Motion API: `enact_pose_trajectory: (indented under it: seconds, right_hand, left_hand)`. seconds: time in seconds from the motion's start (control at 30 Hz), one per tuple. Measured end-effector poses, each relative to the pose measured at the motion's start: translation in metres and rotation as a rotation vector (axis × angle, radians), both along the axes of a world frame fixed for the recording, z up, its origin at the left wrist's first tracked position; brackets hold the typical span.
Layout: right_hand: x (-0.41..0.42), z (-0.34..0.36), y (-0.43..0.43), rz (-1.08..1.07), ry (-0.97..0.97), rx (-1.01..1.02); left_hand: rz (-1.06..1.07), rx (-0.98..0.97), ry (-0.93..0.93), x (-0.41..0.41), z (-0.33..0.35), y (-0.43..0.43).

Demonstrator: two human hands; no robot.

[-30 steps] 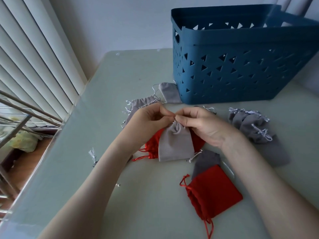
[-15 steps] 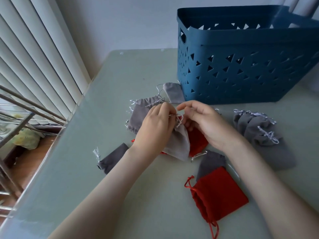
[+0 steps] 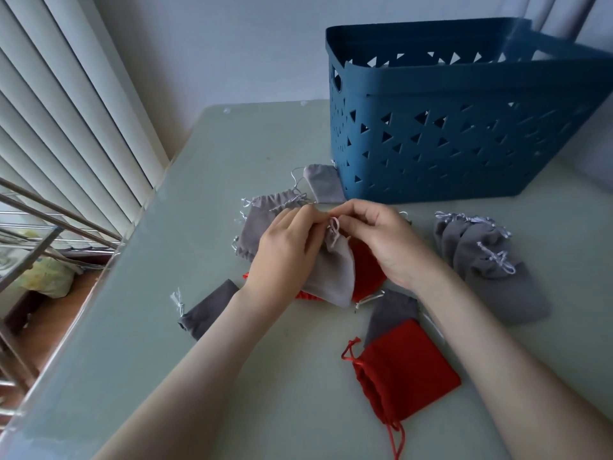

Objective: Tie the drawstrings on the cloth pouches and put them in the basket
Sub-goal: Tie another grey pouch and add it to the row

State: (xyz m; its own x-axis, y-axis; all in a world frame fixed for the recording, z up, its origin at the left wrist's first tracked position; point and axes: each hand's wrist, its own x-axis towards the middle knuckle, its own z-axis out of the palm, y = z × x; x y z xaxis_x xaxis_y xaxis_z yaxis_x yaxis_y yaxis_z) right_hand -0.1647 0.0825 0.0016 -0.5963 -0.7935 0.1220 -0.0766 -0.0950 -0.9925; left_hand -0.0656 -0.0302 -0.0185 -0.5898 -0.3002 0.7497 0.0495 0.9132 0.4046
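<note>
Now both hands (image 3: 335, 247) pinch pouch (image 3: 333, 277) drawstring (image 3: 333, 227).

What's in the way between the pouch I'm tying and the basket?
Nothing visible. The left hand and right hand pinch the drawstring of the held pouch; the basket stands just beyond, open-topped. A loose pouch lies flat by its near corner, under any lifting path.

Blue triangle-pierced basket (image 3: 447, 154), red pouch (image 3: 411, 373)

left hand (image 3: 285, 257): bare | right hand (image 3: 386, 249): bare | forearms (image 3: 205, 370): bare to frame edge
</note>
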Motion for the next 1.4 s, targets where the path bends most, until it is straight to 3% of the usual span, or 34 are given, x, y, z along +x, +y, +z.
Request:
enact_pose_trajectory:
  seconds: [0.47,0.77,1.0,1.4]
  right_hand:
    - [-0.002,-0.0031,-0.0012,-0.02,0.115,-0.088]
    - [-0.0031,-0.0067,-0.0035,0.047,-0.043,-0.127]
    - [0.0062,-0.0029,-0.003,-0.006,0.06,-0.102]
    - [0.0053,-0.0034,-0.0071,0.001,-0.037,-0.066]
  left_hand:
    - [-0.079,0.065,0.098,-0.001,0.0034,0.0037]
    - [-0.091,0.026,0.06,0.001,0.0043,0.0036]
    - [0.055,-0.038,0.057,0.0004,0.0067,0.0021]
    - [0.045,-0.056,0.052,0.0021,0.0096,0.0027]
